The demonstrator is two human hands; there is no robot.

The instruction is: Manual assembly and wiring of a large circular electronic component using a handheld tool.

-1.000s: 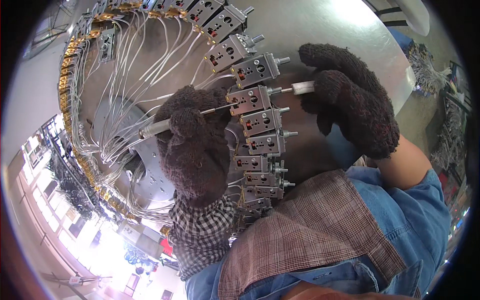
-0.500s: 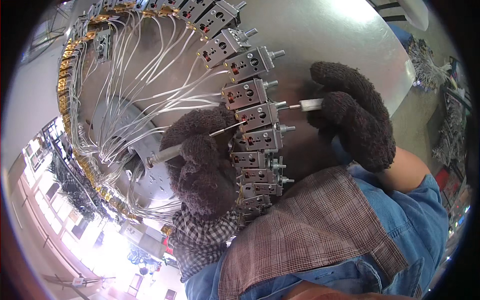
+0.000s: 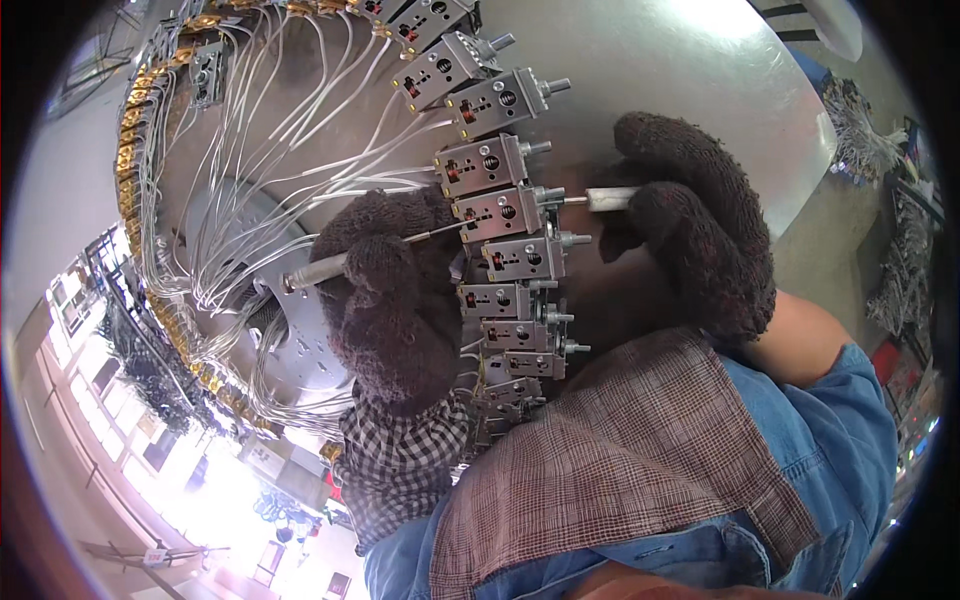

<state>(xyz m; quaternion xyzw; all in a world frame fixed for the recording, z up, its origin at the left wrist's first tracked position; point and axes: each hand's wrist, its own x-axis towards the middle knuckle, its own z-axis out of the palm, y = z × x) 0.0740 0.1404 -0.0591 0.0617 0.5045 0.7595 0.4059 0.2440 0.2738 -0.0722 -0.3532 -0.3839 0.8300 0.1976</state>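
My left hand point(image 3: 385, 300), in a dark knitted glove, is closed around a slim pen-like tool with a grey handle point(image 3: 314, 272) and a thin metal shaft. The tool's tip meets the face of a small metal switch box point(image 3: 497, 213) in a curved row. Across from it, my gloved right hand point(image 3: 705, 230) pinches a small screwdriver by its white handle point(image 3: 608, 199). Its thin shaft points left at the end of that box's threaded stud point(image 3: 550, 194). The tip seems to be at the stud; exact contact is too small to tell.
Similar boxes, such as one with a stud point(image 3: 500, 103), line the rim of a round metal table point(image 3: 660, 60). White wires point(image 3: 225, 230) run from them to a central grey plate point(image 3: 300, 340). Bundles of grey wire point(image 3: 865, 135) hang at the right.
The row of boxes has shifted slightly up in the picture. Both hands moved up a little with their tools, and the white-handled screwdriver has come closer to the stud.
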